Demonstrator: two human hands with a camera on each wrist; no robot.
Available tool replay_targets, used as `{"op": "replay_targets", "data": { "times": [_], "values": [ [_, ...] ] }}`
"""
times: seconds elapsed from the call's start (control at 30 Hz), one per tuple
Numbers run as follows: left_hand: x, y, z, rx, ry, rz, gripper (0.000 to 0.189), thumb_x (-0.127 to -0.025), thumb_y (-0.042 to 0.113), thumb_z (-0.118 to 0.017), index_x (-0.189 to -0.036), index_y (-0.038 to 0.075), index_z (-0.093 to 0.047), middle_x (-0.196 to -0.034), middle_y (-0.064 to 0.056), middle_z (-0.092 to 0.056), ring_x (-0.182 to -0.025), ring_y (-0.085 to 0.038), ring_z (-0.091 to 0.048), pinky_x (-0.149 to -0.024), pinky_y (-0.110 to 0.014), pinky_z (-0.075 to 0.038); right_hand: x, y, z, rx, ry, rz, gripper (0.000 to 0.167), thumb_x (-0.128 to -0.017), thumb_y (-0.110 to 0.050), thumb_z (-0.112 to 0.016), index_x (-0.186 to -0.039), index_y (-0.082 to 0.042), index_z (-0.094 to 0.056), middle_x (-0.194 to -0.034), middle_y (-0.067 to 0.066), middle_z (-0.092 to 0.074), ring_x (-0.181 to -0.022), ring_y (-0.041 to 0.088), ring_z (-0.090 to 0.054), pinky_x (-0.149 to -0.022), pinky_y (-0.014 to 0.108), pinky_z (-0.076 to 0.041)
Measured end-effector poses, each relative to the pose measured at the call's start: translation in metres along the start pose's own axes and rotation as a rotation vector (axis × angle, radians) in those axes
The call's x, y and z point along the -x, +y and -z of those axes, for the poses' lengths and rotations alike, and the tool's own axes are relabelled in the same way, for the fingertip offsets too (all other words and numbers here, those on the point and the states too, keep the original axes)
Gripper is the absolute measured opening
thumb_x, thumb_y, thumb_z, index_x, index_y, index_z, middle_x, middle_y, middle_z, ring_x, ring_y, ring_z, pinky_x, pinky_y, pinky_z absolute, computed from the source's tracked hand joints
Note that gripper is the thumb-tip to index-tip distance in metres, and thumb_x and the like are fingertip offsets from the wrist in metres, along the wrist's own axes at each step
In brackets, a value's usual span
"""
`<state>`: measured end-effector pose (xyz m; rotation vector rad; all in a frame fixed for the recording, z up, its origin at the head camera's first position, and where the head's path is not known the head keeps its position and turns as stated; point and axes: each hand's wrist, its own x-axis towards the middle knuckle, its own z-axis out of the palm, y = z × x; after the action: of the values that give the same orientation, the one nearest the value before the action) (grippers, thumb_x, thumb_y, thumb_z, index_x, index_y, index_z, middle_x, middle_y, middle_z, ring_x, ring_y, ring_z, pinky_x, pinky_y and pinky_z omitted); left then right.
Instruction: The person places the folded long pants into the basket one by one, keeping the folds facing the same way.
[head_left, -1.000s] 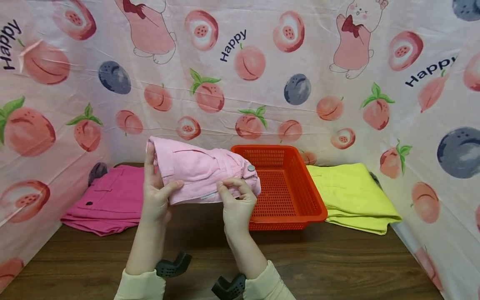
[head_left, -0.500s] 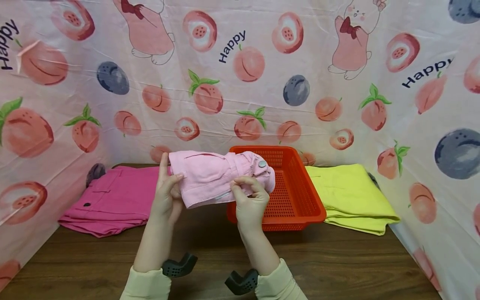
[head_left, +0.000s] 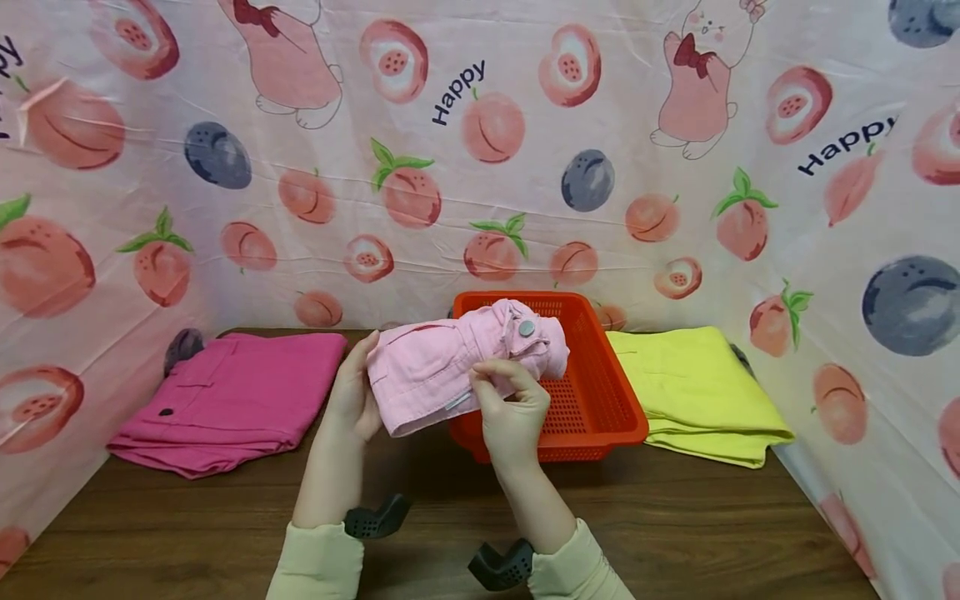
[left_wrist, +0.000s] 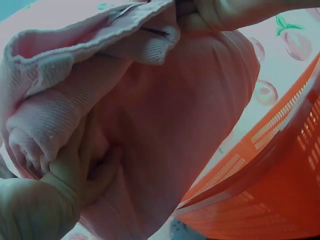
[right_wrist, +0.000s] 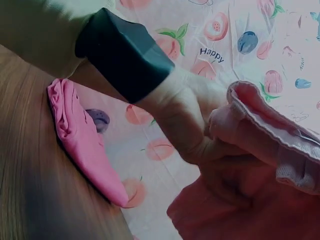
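My left hand [head_left: 352, 392] and right hand [head_left: 516, 417] grip a pink garment [head_left: 423, 367], partly hiding the red basket [head_left: 585, 442] between magenta clothing [head_left: 232, 396] and yellow clothing [head_left: 697, 383].

The word "Happy" is printed in dark letters on the fruit-patterned backdrop cloth [head_left: 540, 179]: once above the left side of the orange plastic basket [head_left: 585, 452], once up and to its right; a cut-off "py" stands far to its left. In front of it, a pale label [head_left: 458, 401] on the light-pink denim garment [head_left: 423, 367] is illegible.
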<state>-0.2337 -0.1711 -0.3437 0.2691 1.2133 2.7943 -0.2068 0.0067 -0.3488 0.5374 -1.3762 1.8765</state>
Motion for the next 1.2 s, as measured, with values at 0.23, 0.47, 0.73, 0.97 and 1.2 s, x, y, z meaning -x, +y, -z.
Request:
{"op": "replay_targets", "data": {
  "times": [0.23,0.47,0.73,0.97,1.2],
  "values": [
    [-0.006,-0.013,-0.008,0.059,-0.008,-0.011,0.024,-0.102,0.022,-0.038,-0.102,0.012,-0.06,-0.093,0.001,-0.063,-0.085,-0.01,-0.059,-0.079,-0.024,-0.046,0.0,0.0,0.005,0.037,-0.012,0.013,0.012,-0.075,0.017,-0.069,-0.078,0.006,-0.07,-0.077,0.01,-0.069,-0.073,0.011,-0.061,-0.062,0.02,-0.048],
    [-0.013,-0.025,-0.016,0.051,0.043,0.007,0.041,-0.095,0.001,-0.035,-0.135,0.01,-0.033,-0.115,0.001,-0.049,-0.097,-0.01,-0.053,-0.088,-0.022,-0.042,-0.004,0.001,0.01,0.063,-0.001,0.002,0.015,-0.077,0.013,-0.071,-0.09,0.006,-0.072,-0.087,0.009,-0.071,-0.083,0.014,-0.063,-0.074,0.023,-0.051],
    [-0.017,-0.034,-0.025,0.09,0.05,-0.189,0.093,-0.085,-0.016,-0.037,-0.153,0.038,-0.004,-0.153,-0.004,-0.01,-0.129,-0.02,-0.026,-0.103,-0.03,-0.03,-0.014,-0.003,0.019,-0.071,0.003,-0.081,0.085,-0.078,0.016,-0.065,-0.151,-0.013,-0.031,-0.151,0.006,-0.03,-0.128,0.025,-0.041,-0.094,0.035,-0.045],
    [-0.024,-0.041,-0.028,0.171,0.036,-0.308,0.095,-0.083,-0.021,-0.035,-0.152,0.041,-0.014,-0.15,-0.004,-0.018,-0.129,-0.021,-0.027,-0.105,-0.034,-0.028,-0.023,-0.005,0.027,-0.087,0.065,-0.152,0.115,-0.073,0.014,-0.072,-0.155,-0.025,-0.001,-0.157,-0.004,-0.006,-0.139,0.015,-0.021,-0.103,0.035,-0.037],
    [-0.03,-0.047,-0.033,0.171,0.011,-0.346,0.099,-0.082,-0.021,-0.038,-0.151,0.046,-0.013,-0.149,-0.006,-0.02,-0.126,-0.023,-0.031,-0.099,-0.035,-0.035,-0.038,-0.007,0.043,-0.258,0.157,-0.331,0.113,-0.078,0.013,-0.069,-0.154,-0.032,0.002,-0.156,-0.004,0.004,-0.135,0.018,-0.026,-0.1,0.037,-0.041]
  ]
}}
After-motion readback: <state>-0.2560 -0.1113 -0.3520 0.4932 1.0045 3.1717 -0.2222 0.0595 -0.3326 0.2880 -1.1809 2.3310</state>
